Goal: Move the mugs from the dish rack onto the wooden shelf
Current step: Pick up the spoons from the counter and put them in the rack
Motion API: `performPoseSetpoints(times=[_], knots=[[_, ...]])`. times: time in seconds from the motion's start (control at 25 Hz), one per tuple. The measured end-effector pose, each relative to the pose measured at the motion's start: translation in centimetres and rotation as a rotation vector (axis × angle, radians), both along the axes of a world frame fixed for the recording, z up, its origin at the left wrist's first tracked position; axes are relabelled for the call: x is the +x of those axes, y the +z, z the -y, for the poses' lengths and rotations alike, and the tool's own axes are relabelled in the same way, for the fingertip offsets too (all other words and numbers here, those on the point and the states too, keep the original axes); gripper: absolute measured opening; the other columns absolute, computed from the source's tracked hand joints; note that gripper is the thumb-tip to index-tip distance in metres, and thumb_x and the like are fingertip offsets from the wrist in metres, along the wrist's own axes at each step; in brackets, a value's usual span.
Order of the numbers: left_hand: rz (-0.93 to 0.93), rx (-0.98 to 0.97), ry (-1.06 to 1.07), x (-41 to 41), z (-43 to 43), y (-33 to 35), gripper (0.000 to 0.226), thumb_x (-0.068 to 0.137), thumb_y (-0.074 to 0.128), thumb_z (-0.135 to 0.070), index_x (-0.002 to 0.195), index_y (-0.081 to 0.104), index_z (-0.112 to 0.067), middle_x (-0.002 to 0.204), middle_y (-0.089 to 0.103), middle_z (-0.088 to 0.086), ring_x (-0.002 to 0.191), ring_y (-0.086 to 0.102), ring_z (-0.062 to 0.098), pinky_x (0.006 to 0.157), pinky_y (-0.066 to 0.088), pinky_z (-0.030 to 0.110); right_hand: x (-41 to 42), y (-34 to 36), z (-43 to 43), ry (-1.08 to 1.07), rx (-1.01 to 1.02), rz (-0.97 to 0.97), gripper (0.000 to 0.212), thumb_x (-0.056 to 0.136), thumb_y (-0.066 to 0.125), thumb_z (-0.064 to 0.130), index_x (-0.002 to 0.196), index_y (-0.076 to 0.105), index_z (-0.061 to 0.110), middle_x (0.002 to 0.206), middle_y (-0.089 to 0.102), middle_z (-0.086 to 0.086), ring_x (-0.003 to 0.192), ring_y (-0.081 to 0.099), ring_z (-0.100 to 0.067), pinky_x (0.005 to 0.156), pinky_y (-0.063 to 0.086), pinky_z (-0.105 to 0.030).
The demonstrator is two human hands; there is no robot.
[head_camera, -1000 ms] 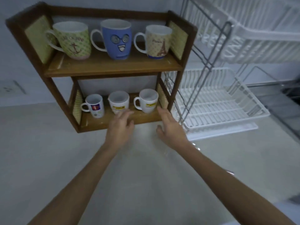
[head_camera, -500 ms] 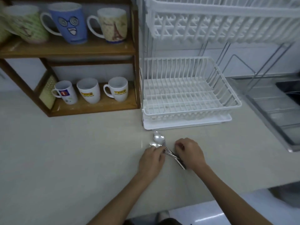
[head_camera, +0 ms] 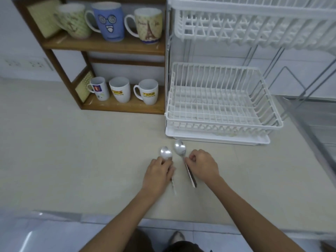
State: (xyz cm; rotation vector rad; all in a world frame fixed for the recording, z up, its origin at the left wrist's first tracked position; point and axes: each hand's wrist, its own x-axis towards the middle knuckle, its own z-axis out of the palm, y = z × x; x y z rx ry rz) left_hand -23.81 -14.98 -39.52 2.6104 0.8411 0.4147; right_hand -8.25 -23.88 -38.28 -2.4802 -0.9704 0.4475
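Observation:
The wooden shelf [head_camera: 101, 47] holds three large mugs on its upper board: a green patterned mug [head_camera: 75, 21], a blue face mug [head_camera: 109, 20] and an Eiffel Tower mug [head_camera: 148, 25]. On the lower board stand three small white mugs [head_camera: 121, 91]. The white dish rack [head_camera: 223, 108] beside it has no mugs in either tier. On the counter, my left hand [head_camera: 159, 172] is closed on one metal spoon [head_camera: 166, 153], and my right hand [head_camera: 203, 165] is closed on another spoon [head_camera: 180, 148].
The beige counter [head_camera: 72, 157] runs to a front edge near my body. A steel sink area [head_camera: 312, 124] lies at the right. The rack's upper tier [head_camera: 251, 20] overhangs the lower basket. Wall sockets [head_camera: 27, 63] sit at the left.
Both hands came down from the shelf's lower board to the counter in front of the rack. They gripped two spoons that lay crossed together and have spread them apart, side by side.

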Motion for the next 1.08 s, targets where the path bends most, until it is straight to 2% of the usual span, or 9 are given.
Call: performPoseSetpoints(times=[0.08, 0.24, 0.4, 0.52, 0.64, 0.72, 0.84, 0.92, 1.08], knots=[[-0.068, -0.042, 0.072, -0.1, -0.2, 0.0, 0.028, 0.090, 0.056, -0.032, 0.109, 0.065, -0.015, 0.096, 0.060, 0.011, 0.088, 0.055, 0.029, 0.080, 0.045, 0.035, -0.5, 0.1, -0.2, -0.003, -0.045, 0.014, 0.029, 0.075, 0.063, 0.053, 0.073, 0.056, 0.025, 0.081, 0.052, 0.007, 0.083, 0.055, -0.016, 0.063, 0.040, -0.028], [-0.087, -0.145, 0.211, 0.7, 0.2, 0.5, 0.022, 0.093, 0.049, -0.023, 0.110, 0.058, -0.012, 0.100, 0.058, 0.012, 0.092, 0.057, 0.028, 0.077, 0.046, 0.034, -1.2, 0.0, -0.6, -0.032, -0.052, -0.021, 0.017, 0.079, 0.064, 0.036, 0.081, 0.063, 0.020, 0.088, 0.057, 0.004, 0.087, 0.059, -0.021, 0.066, 0.042, -0.028], [-0.047, -0.309, 0.311, 1.0, -0.1, 0.8, 0.015, 0.088, 0.056, -0.018, 0.099, 0.054, -0.008, 0.093, 0.066, 0.011, 0.090, 0.060, 0.029, 0.078, 0.047, 0.038, -1.0, 0.3, -0.7, -0.096, -0.053, -0.173, 0.008, 0.075, 0.067, 0.028, 0.073, 0.063, 0.022, 0.084, 0.064, 0.002, 0.079, 0.060, -0.019, 0.065, 0.042, -0.024], [-0.023, -0.493, 0.369, 0.8, -1.0, 1.2, 0.015, 0.083, 0.067, -0.023, 0.093, 0.061, -0.013, 0.091, 0.071, 0.004, 0.090, 0.064, 0.023, 0.075, 0.045, 0.028, -0.1, 0.7, -0.8, -0.072, -0.040, -0.269, 0.014, 0.072, 0.071, 0.023, 0.063, 0.059, 0.022, 0.075, 0.064, 0.001, 0.073, 0.059, -0.017, 0.060, 0.040, -0.022], [-0.083, -0.588, 0.320, 0.5, -1.8, 1.6, 0.017, 0.079, 0.073, -0.032, 0.080, 0.069, -0.016, 0.085, 0.072, 0.002, 0.079, 0.063, 0.016, 0.070, 0.043, 0.024, 0.8, 1.5, -0.3, -0.011, -0.006, -0.378, 0.013, 0.068, 0.076, 0.017, 0.066, 0.063, 0.017, 0.064, 0.063, 0.004, 0.060, 0.059, -0.013, 0.052, 0.046, -0.019], [-0.077, -0.659, 0.241, 0.2, -2.0, 2.1, 0.018, 0.079, 0.073, -0.033, 0.071, 0.068, -0.018, 0.070, 0.067, -0.001, 0.063, 0.055, 0.010, 0.063, 0.042, 0.022, 1.4, 2.2, 0.4, -0.004, 0.028, -0.497, 0.012, 0.066, 0.078, 0.011, 0.074, 0.068, 0.013, 0.063, 0.065, 0.001, 0.053, 0.060, -0.013, 0.055, 0.052, -0.022], [0.077, -0.918, 0.130, 0.3, -2.3, 4.2, 0.015, 0.084, 0.071, -0.025, 0.072, 0.067, -0.016, 0.053, 0.053, -0.010, 0.051, 0.045, 0.003, 0.060, 0.041, 0.019, 3.0, 4.4, 1.3, 0.042, 0.088, -0.597, 0.013, 0.067, 0.078, 0.005, 0.077, 0.072, 0.011, 0.064, 0.068, -0.004, 0.059, 0.060, -0.015, 0.061, 0.054, -0.027], [0.194, -1.073, 0.045, 1.1, -2.6, 6.6, 0.007, 0.087, 0.068, -0.017, 0.081, 0.068, -0.012, 0.060, 0.054, -0.006, 0.053, 0.048, 0.001, 0.060, 0.046, 0.014, 4.4, 6.6, 1.4, 0.078, 0.171, -0.655, 0.013, 0.070, 0.078, 0.003, 0.078, 0.071, 0.010, 0.064, 0.068, -0.004, 0.059, 0.061, -0.012, 0.054, 0.052, -0.020], [0.437, -1.142, 0.036, 4.3, -3.4, 11.3, 0.003, 0.088, 0.064, -0.011, 0.088, 0.067, -0.009, 0.077, 0.058, 0.003, 0.056, 0.053, -0.003, 0.063, 0.051, 0.011, 8.4, 11.3, 0.6, 0.070, 0.349, -0.632, 0.014, 0.073, 0.078, 0.004, 0.080, 0.069, 0.012, 0.060, 0.070, 0.004, 0.053, 0.061, -0.004, 0.049, 0.049, -0.015]])
